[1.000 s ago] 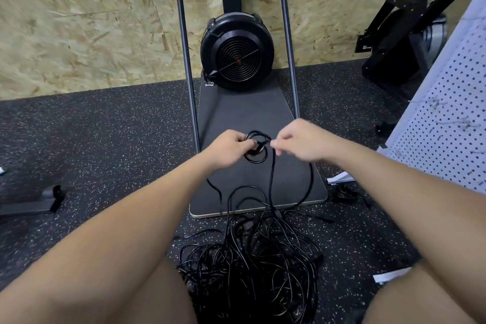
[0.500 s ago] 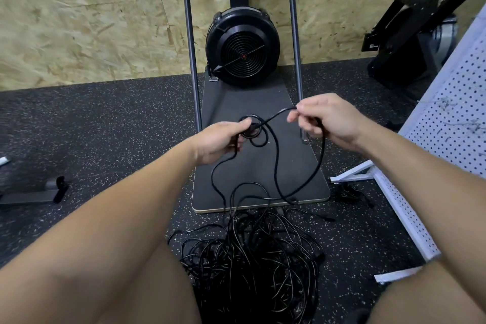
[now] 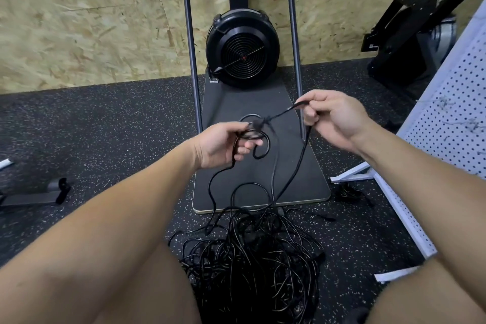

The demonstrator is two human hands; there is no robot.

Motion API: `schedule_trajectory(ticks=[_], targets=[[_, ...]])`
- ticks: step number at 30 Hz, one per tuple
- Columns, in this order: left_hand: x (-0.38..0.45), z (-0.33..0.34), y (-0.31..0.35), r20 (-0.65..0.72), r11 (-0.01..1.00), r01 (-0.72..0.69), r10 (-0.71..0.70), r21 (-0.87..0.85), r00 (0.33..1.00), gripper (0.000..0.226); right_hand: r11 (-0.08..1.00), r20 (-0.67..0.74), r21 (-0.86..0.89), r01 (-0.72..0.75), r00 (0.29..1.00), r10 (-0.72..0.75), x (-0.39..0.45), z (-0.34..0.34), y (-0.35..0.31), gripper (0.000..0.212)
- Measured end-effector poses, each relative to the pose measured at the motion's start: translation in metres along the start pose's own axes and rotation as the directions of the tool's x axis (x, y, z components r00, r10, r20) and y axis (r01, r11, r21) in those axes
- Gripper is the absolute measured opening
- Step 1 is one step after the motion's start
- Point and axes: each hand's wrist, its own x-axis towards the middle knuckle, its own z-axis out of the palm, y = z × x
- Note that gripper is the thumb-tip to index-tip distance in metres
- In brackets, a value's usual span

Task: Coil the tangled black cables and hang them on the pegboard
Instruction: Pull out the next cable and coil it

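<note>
A big tangle of black cables (image 3: pixel 252 263) lies on the speckled floor between my knees. From it one black cable (image 3: pixel 292 176) rises to both hands. My left hand (image 3: pixel 223 144) grips a small coil of that cable, its loops showing above and right of the fingers. My right hand (image 3: pixel 331 118) pinches the same cable a short way along, pulling a taut stretch up and to the right of the coil. The white pegboard (image 3: pixel 452 123) leans at the right edge, with a few small hooks on it.
A black fan-wheel machine (image 3: pixel 242 47) with two upright poles stands on a dark base board (image 3: pixel 249 102) straight ahead, against a chipboard wall. Another black exercise machine (image 3: pixel 410 42) sits at the back right. The pegboard's white foot (image 3: pixel 352 173) reaches onto the floor; a smaller black bundle (image 3: pixel 347 192) lies beside it.
My hands, first together at the small coil, have parted. The right hand has drawn the cable out up and to the right, while the left keeps hold of the coil.
</note>
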Motion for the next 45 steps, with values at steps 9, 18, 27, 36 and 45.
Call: schedule_trajectory(ticks=[9, 18, 27, 36, 45], targets=[[-0.002, -0.015, 0.003, -0.099, 0.978, -0.105, 0.125, 0.180, 0.987, 0.038, 0.722, -0.276, -0.652, -0.233, 0.959, 0.060, -0.002, -0.028, 0.020, 0.037], [0.000, 0.022, 0.008, 0.072, 0.886, -0.163, 0.146, 0.434, 0.987, 0.031, 0.597, 0.262, -0.798, 0.081, 0.939, 0.223, -0.008, 0.033, 0.036, 0.074], [-0.004, -0.036, 0.002, -0.058, 0.933, -0.094, 0.121, 0.347, 0.991, 0.027, 0.346, -0.007, -0.938, 0.027, 0.995, -0.096, -0.010, 0.001, 0.007, 0.014], [-0.011, -0.065, -0.008, -0.559, 0.869, 0.060, 0.262, 0.492, 0.786, 0.023, 0.759, -0.217, -0.597, -0.260, 0.963, 0.159, -0.010, -0.013, 0.003, 0.024], [-0.039, -0.076, -0.010, -0.449, 0.896, 0.142, 0.071, 0.422, 0.891, 0.023, 0.529, -0.294, -0.816, -0.232, 0.955, -0.035, -0.008, -0.029, 0.021, 0.020]])
